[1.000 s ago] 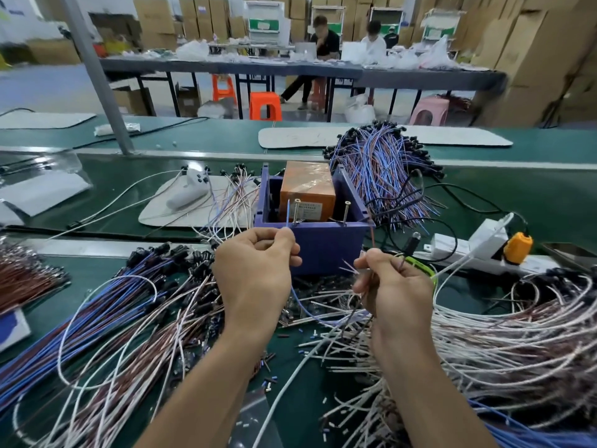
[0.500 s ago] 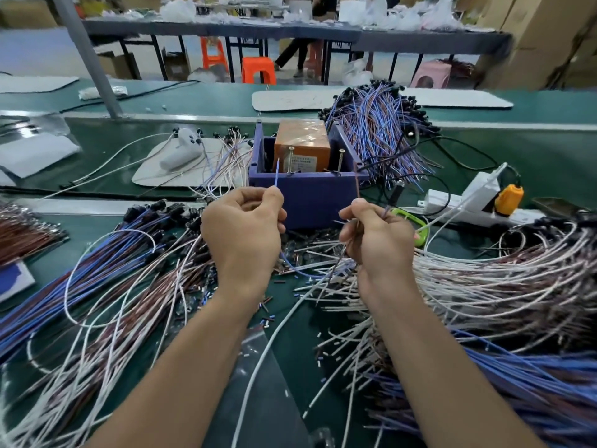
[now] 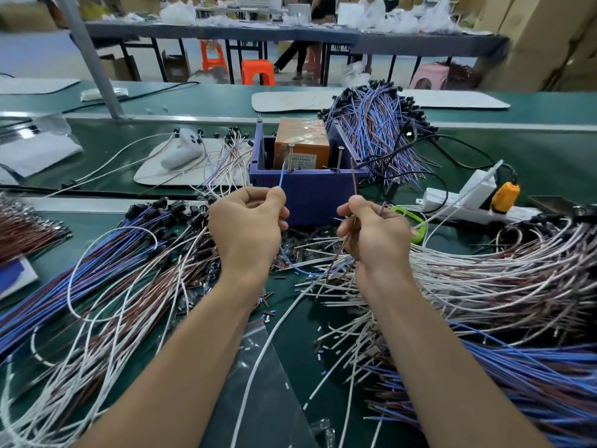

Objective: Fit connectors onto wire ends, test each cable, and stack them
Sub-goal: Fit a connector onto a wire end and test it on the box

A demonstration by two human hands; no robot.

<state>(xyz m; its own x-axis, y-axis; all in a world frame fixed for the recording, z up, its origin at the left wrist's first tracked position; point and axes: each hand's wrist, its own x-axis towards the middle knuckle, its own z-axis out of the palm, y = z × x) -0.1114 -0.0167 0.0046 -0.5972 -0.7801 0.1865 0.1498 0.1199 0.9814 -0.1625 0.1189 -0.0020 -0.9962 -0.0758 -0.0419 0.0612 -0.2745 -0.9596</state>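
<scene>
Dark green bench (image 3: pixel 549 163) under heaps of blue, white and reddish-brown wires (image 3: pixel 484 286), many tipped with black connectors (image 3: pixel 168 208). A single blue wire (image 3: pixel 281 176) and a single brown wire (image 3: pixel 354 177) show against a violet-blue box (image 3: pixel 307 198) holding an orange block (image 3: pixel 302 140). White power strip (image 3: pixel 442 197) with an orange plug (image 3: pixel 504 197), a lime-green loop (image 3: pixel 420 221) beside it. Beyond, two orange stools (image 3: pixel 258 72) and a pink stool (image 3: pixel 431 77)

Green bench (image 3: pixel 533 163), as I log it from my station.
- Left: heap of connector-tipped cables (image 3: pixel 113 270), blue, brown and white.
- Far left: brown wire bundle (image 3: pixel 26 227).
- Right: white and brown wires (image 3: pixel 484 270), fanned out, with blue wires (image 3: pixel 533 367) nearer the front edge.
- Centre rear: purple bin (image 3: pixel 310 195), with a blue cable pile (image 3: pixel 371 130) behind it.
- Also: white pad (image 3: pixel 193 169), power strip (image 3: pixel 452 205), clear plastic bag (image 3: pixel 258 383), insulation offcuts (image 3: pixel 268 313).
</scene>
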